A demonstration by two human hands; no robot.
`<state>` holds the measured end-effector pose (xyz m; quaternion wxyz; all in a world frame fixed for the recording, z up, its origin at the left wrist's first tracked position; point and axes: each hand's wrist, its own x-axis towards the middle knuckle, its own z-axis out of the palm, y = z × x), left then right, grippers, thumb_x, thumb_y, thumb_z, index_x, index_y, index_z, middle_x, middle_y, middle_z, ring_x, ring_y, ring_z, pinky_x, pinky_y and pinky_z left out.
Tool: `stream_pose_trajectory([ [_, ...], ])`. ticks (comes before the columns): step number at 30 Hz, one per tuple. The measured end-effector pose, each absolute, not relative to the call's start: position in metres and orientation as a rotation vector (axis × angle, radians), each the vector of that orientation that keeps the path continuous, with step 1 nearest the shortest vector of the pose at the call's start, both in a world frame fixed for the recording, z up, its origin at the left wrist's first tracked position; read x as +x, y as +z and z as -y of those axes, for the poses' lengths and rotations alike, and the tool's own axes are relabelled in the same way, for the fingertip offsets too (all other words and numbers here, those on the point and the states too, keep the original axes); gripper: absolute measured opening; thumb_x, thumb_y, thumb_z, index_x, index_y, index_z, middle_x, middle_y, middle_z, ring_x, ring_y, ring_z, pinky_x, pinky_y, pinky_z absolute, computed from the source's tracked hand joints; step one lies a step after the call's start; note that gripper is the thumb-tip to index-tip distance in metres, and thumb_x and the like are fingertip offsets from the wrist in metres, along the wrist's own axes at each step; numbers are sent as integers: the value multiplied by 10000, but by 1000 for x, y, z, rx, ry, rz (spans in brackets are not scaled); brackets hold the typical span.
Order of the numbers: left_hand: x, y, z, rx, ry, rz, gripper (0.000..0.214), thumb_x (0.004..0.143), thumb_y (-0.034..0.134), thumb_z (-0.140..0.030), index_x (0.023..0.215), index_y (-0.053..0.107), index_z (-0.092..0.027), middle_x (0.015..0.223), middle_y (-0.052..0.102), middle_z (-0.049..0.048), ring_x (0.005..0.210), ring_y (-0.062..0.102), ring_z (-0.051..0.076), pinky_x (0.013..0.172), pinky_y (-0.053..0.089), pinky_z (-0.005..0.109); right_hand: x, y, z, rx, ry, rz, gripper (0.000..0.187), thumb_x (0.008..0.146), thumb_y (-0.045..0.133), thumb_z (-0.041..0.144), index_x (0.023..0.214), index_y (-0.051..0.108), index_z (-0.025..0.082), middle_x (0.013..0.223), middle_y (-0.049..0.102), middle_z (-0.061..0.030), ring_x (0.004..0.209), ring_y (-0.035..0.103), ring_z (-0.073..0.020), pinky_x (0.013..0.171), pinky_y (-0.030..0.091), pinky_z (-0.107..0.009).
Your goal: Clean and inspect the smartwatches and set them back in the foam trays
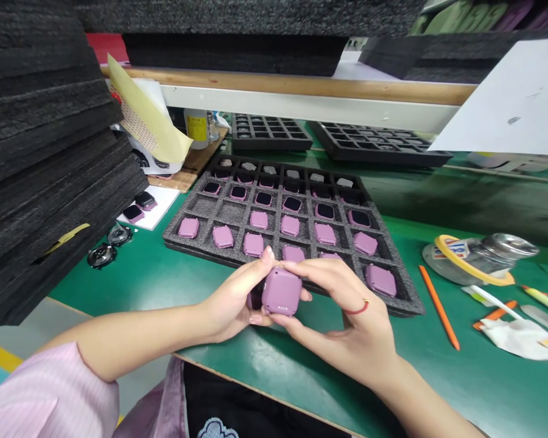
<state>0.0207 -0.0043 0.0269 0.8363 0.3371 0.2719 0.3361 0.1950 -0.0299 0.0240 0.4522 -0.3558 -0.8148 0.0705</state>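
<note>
Over the front edge of the foam tray (296, 194), both hands are close together. My right hand (347, 316) is closed around a purple smartwatch case (282, 292), thumb below and index finger along its top, its plain side facing me. My left hand (235, 298) is closed on a dark-faced piece with a purple edge (256, 297), most of it hidden behind the case and the fingers. In the tray's compartments sit several purple watch cases (223, 236), plain side up, and several with black screens (263, 198).
Stacked black foam sheets (36, 152) rise at the left, near round watch parts (101, 255). A shelf (301, 100) crosses above more trays (271, 137). At the right lie a glass bottle (466, 258), an orange stick (438, 307) and a white cloth (520, 337).
</note>
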Motion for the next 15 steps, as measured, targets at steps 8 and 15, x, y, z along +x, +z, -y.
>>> stream_pose_trajectory([
  [8, 11, 29, 6, 1444, 950, -878, 322, 906, 695, -470, 825, 552, -194, 567, 556, -64, 411, 529, 70, 413, 412, 158, 200, 26, 27, -857, -44, 2014, 408, 823, 790, 159, 1201, 636, 187, 1009, 749, -83, 903, 724, -190, 814, 636, -308],
  [15, 10, 30, -1, 1502, 1020, -852, 353, 941, 615, -489, 762, 537, -195, 522, 511, -71, 393, 446, 63, 398, 348, 179, 199, 26, 27, -832, -81, 1996, 426, 819, 797, 167, 1208, 624, 178, 1013, 763, -99, 889, 732, -194, 803, 651, -320],
])
